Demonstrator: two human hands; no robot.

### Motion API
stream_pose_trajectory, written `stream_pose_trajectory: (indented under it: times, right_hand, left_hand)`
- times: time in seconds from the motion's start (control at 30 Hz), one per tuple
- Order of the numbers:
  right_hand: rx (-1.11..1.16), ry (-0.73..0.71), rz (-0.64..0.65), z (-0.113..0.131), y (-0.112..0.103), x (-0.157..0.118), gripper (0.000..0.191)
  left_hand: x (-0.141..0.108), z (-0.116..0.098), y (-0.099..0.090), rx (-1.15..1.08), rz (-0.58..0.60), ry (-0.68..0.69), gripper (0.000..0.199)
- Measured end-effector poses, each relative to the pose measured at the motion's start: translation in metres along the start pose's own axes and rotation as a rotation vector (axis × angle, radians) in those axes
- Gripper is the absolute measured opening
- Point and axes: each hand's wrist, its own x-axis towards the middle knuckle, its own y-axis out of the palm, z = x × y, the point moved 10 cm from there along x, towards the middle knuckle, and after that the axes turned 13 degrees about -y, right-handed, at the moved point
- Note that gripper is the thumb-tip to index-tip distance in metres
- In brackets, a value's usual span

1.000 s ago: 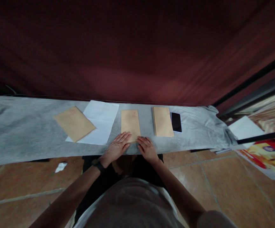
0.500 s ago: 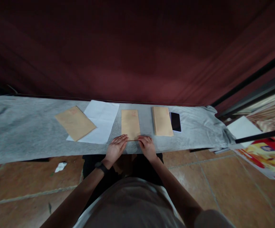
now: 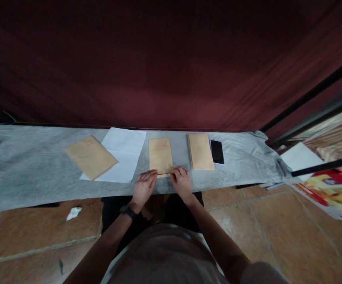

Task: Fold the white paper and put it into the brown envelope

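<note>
A brown paper envelope [image 3: 160,153] with small red print near its top right corner lies upright before me on the grey cloth. Its near edge is pinched at the left corner by my left hand [image 3: 145,186], which has a dark band on the wrist. My right hand [image 3: 181,181] pinches the right corner of the same edge. Between the hands a dark line runs along that edge, with a narrow strip of brown paper showing below it. My fingertips are partly hidden by the backs of my hands.
Left of the envelope, another brown envelope [image 3: 90,157] lies slanted over a white paper sheet [image 3: 126,152]. To the right sit a stack of brown envelopes [image 3: 201,152] and a dark-screened phone [image 3: 217,152]. The grey cloth [image 3: 34,165] covers a narrow table against a dark red curtain [image 3: 165,71].
The envelope's near edge, flat under my fingers before, now shows a raised line with a strip below it. Both hands have closed into a pinch there. The view has shifted slightly.
</note>
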Motion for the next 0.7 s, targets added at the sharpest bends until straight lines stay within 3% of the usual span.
stream_pose_trajectory:
  times: [0.2,0.47,0.7]
  right_hand:
    - [-0.023,0.022,0.027,0.0,0.001,0.001,0.009]
    - [-0.02,0.043,0.064,-0.003,0.003,0.002,0.011]
    - [-0.008,0.033,0.041,0.001,-0.005,0.005,0.017]
  left_hand:
    - [-0.001,-0.001,-0.001,0.005,-0.001,-0.012,0.035]
    - [-0.009,-0.014,0.002,0.112,0.071,0.126,0.04]
    - [-0.015,-0.022,0.006,0.205,0.093,0.137,0.041]
